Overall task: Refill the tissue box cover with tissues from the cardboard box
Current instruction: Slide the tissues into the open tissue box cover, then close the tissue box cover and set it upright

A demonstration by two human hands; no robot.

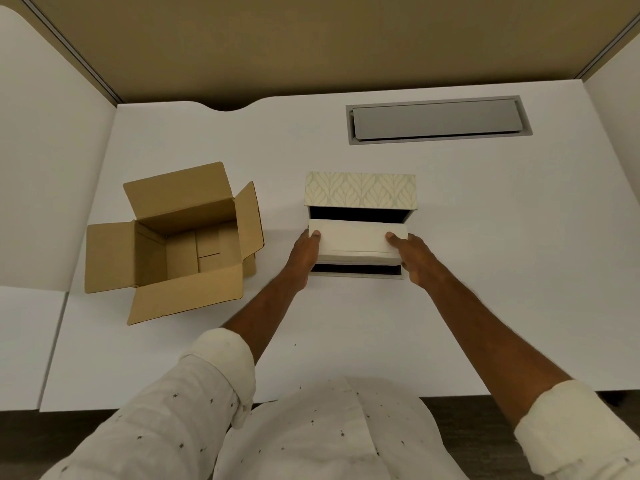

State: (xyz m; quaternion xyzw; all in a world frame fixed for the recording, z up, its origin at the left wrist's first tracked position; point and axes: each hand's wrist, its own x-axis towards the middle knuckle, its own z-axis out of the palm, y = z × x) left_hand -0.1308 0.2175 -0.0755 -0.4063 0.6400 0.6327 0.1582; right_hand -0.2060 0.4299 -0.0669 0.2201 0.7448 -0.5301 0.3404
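The white desk (346, 323) fills most of the frame, with a grey cable hatch (438, 119) in the upper right. At centre left the cardboard box (173, 242) stands with all four flaps open and looks empty inside, so nothing spare seems to be left if this load spills. At the centre sits the tissue box cover (360, 190), its leaf-patterned lid tilted up at the back and its dark cavity open to the front. The stack of tissues (353, 242) is held just above that opening, not yet seated. The left hand (304, 254) is clamped on the stack's left end and the right hand (414, 256) on its right end, thumbs on top. The main risk, as I judge it, is that the loose sheets fan out or buckle in the middle if the squeeze from the two ends is uneven. The stack looks almost as wide as the cavity, so a corner could catch on the side wall and crumple. The raised lid could also drop onto the stack if the cover is nudged.
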